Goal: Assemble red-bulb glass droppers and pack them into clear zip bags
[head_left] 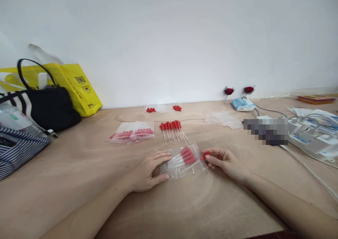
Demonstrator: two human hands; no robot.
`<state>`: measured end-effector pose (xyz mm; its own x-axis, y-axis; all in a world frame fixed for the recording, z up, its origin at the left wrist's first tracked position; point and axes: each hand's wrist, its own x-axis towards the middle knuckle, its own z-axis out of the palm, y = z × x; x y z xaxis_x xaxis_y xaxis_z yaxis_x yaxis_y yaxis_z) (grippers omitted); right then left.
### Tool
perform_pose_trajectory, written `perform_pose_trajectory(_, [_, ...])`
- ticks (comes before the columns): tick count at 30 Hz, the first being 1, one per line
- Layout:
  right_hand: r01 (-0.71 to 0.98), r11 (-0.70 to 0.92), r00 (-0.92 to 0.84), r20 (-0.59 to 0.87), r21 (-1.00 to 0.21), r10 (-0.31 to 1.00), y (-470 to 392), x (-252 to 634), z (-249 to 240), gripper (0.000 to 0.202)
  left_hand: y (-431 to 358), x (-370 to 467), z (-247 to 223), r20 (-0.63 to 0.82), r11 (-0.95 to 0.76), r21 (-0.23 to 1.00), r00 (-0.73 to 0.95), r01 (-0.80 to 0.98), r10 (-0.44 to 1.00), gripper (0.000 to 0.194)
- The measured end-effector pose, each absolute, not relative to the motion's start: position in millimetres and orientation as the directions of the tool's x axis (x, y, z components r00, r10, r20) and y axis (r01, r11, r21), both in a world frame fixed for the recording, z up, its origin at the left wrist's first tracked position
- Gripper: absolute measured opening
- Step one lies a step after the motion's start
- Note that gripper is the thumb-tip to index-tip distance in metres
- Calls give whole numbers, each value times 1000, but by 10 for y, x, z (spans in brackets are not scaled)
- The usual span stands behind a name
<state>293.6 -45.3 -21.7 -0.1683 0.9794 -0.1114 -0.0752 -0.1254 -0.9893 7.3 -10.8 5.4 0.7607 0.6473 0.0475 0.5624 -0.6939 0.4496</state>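
Note:
A clear plastic zip bag point(175, 173) lies flat on the table, its mouth facing right. Inside it are several droppers point(188, 155) with red rubber bulbs and thin clear stems. My left hand point(149, 170) holds the bag's left end, fingers along the upper edge and thumb at the lower edge. At the mouth, my right hand point(221, 161) pinches a red rubber bulb point(206, 155) between thumb and fingers; whether a stem is attached is hidden. Just beyond the bag, a row of red-topped droppers point(173, 128) lies with stems pointing toward me.
Filled zip bags point(134, 131) are stacked left of the dropper row. Loose red bulbs point(177, 108) lie near the wall, and flat clear bags point(223, 119) to the right. A power strip point(314, 140) with cables occupies the right; a black handbag point(50, 106) and yellow bag point(79, 91) stand left.

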Motion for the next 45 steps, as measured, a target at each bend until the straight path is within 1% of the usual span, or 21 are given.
perform_pose_trajectory(3, [71,-116,-164,-126,-991,978,-474,2928,-187,35,-109,79,64,43,-698,439,762,566,646,49])
perform_pose_trajectory(7, [161,-90,-98,-107,-983,989,-489,2867,-202,33,-108,79,61,35,-697,438,764,568,645,49])
perform_pose_trajectory(10, [259,-97,-21,-106,-961,994,-479,2815,-241,30,-105,71,48,49,-698,444,762,562,645,49])
perform_pose_trajectory(13, [322,-74,28,-69,-944,997,-467,2790,-264,30,-103,70,39,64,-703,452,766,549,639,49])
perform_pose_trajectory(15, [317,-46,-10,-51,-947,999,-469,2791,-265,30,-106,74,38,68,-706,454,769,544,636,49])
perform_pose_trajectory(19, [250,35,-171,-8,-968,985,-493,2813,-266,30,-111,79,34,85,-705,456,762,543,642,47])
perform_pose_trajectory(21, [235,29,-210,-22,-971,977,-500,2827,-270,32,-107,76,25,95,-711,453,764,538,638,47])
perform_pose_trajectory(23, [226,16,-223,-36,-974,974,-495,2837,-273,35,-100,70,18,95,-718,447,769,534,632,47])
perform_pose_trajectory(27, [177,32,-193,-3,-984,981,-450,2837,-265,32,-94,69,29,65,-717,440,777,541,626,48])
perform_pose_trajectory(30, [151,36,-185,7,-988,983,-417,2826,-267,33,-104,91,55,43,-705,436,770,559,637,53])
perform_pose_trajectory(33, [207,115,-225,67,-972,972,-406,2821,-274,31,-113,120,69,42,-686,444,751,577,659,57])
perform_pose_trajectory(36, [284,194,-265,118,-939,957,-421,2833,-234,31,-117,134,72,50,-677,455,743,578,668,56])
perform_pose_trajectory(40, [352,248,-374,107,-902,921,-483,2865,-98,44,-130,134,77,64,-683,455,744,572,665,54])
perform_pose_trajectory(42, [398,269,-396,101,-877,913,-524,2870,-56,40,-138,132,80,64,-687,451,747,570,662,54])
perform_pose_trajectory(44, [454,268,-358,102,-849,928,-556,2858,-67,30,-143,129,79,58,-690,445,750,571,658,54])
perform_pose_trajectory(45, [471,257,-325,104,-844,940,-566,2848,-92,28,-143,127,79,59,-693,442,752,570,656,55])
